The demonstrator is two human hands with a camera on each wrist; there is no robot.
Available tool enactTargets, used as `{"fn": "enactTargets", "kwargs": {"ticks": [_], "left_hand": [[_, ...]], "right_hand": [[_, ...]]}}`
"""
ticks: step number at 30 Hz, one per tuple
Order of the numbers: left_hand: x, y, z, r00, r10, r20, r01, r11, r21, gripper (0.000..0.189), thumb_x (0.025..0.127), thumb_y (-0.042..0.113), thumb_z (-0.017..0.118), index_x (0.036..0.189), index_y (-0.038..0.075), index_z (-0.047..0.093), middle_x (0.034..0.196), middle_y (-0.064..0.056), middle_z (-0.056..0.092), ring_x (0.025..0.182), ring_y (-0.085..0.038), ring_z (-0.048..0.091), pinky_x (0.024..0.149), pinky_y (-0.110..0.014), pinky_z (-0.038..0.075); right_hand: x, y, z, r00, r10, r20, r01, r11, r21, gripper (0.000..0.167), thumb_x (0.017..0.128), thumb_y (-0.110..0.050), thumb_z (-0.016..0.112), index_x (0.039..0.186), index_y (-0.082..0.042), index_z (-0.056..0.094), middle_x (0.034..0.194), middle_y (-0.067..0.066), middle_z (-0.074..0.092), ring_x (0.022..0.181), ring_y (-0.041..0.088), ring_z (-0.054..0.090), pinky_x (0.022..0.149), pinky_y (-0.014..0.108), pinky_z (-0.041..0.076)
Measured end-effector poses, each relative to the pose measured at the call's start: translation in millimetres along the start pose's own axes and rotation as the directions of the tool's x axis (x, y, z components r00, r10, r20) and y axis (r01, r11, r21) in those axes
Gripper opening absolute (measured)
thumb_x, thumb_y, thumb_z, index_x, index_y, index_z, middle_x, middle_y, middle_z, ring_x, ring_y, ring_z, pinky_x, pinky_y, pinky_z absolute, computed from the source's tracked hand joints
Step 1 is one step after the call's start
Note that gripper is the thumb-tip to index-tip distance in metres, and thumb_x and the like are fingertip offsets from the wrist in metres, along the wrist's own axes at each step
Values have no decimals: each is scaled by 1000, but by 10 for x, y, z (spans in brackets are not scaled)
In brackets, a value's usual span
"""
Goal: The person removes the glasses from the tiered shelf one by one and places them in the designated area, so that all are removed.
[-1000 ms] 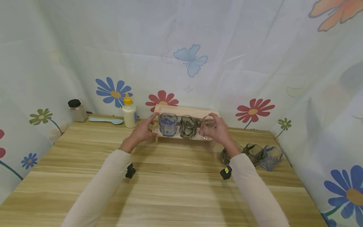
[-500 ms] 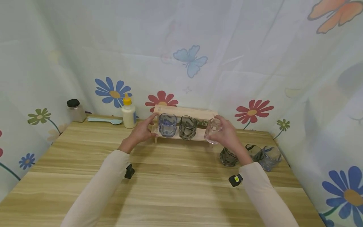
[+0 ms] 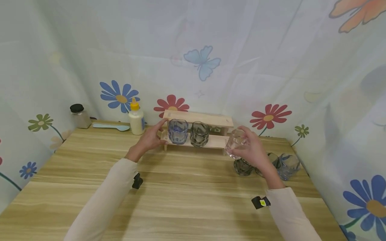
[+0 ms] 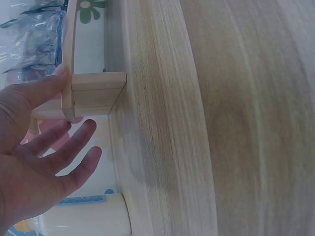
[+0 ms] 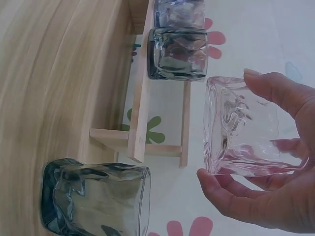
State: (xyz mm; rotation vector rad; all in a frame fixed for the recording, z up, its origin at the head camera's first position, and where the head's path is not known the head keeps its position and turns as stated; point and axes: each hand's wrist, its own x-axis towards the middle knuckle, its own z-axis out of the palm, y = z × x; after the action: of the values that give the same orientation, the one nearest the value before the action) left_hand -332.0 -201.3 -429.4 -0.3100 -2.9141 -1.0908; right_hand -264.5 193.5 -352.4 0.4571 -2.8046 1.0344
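Observation:
My right hand (image 3: 253, 147) holds a clear pinkish drinking glass (image 3: 236, 143) off the right end of a small two-tier wooden shelf (image 3: 211, 141). Thumb on one side and fingers on the other grip this glass (image 5: 246, 132) in the right wrist view. At the shelf's left end, my left hand (image 3: 150, 136) grips the lower board (image 4: 68, 93), the thumb on its face and the other fingers partly behind it. On the lower tier stand a bluish glass (image 3: 178, 131) and, right of it, a grey glass (image 3: 199, 134).
More glasses stand on the table at right: a grey one (image 3: 242, 167), another grey one partly behind my right hand, and a bluish one (image 3: 288, 166). A yellow-capped bottle (image 3: 137, 121), a pale blue spoon (image 3: 111, 127) and a black-lidded jar (image 3: 80, 117) stand or lie at back left.
My right hand has lifted the clear pinkish glass off the lower tier and carried it right and toward me, past the shelf's end. The left hand stays at the shelf's left end.

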Motion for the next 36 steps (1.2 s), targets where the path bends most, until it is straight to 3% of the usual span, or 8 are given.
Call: {"fn": "enactTargets", "kwargs": {"ticks": [7,18,23,30,33,36], "left_hand": [[19,-15,21,1000,17,-9,-17,1000,7,99,82,10,82,159,25,22,137,-29,54,90,-35,70,78,-45,56],[11,-11,19,1000,16,-6,-16,1000,-1,100,81,10,82,159,25,22,137,-30,54,90,-35,70,79,-46,57],[9,-11,16,1000,21,-1,-21,1000,-6,100,81,10,82,159,24,21,137,-30,54,90,-36,70,81,-47,57],[-2,-6,-2,1000,17,-9,-17,1000,4,100,81,11,82,159,24,22,136,-28,54,89,-36,68,82,-49,56],[-4,-4,-2,1000,22,-8,-22,1000,1,100,81,10,82,159,24,22,136,-29,54,89,-36,68,82,-49,56],[-2,-2,-3,999,30,-10,-30,1000,8,99,81,10,82,159,23,22,135,-29,54,88,-36,68,82,-49,56]], "right_hand": [[-229,52,-74,1000,12,-15,-12,1000,0,86,78,-24,86,149,-10,40,127,24,56,111,36,55,80,50,52],[-529,113,-151,995,33,-89,-42,994,-103,87,72,-28,90,144,-11,45,112,19,61,98,32,61,70,39,47],[-675,180,-144,995,47,-82,-55,994,-95,86,72,-25,91,143,-8,45,106,16,58,90,28,56,67,36,44],[-873,269,-106,995,88,-55,-92,992,-86,89,72,-24,90,145,-6,44,112,17,61,106,38,60,78,50,52],[-940,298,-93,994,103,-48,-106,990,-88,88,71,-25,91,144,-6,45,113,18,60,106,39,59,80,54,51],[-992,321,-75,994,100,-53,-105,990,-91,86,70,-25,92,141,-6,48,110,17,60,101,34,59,79,51,51]]}}
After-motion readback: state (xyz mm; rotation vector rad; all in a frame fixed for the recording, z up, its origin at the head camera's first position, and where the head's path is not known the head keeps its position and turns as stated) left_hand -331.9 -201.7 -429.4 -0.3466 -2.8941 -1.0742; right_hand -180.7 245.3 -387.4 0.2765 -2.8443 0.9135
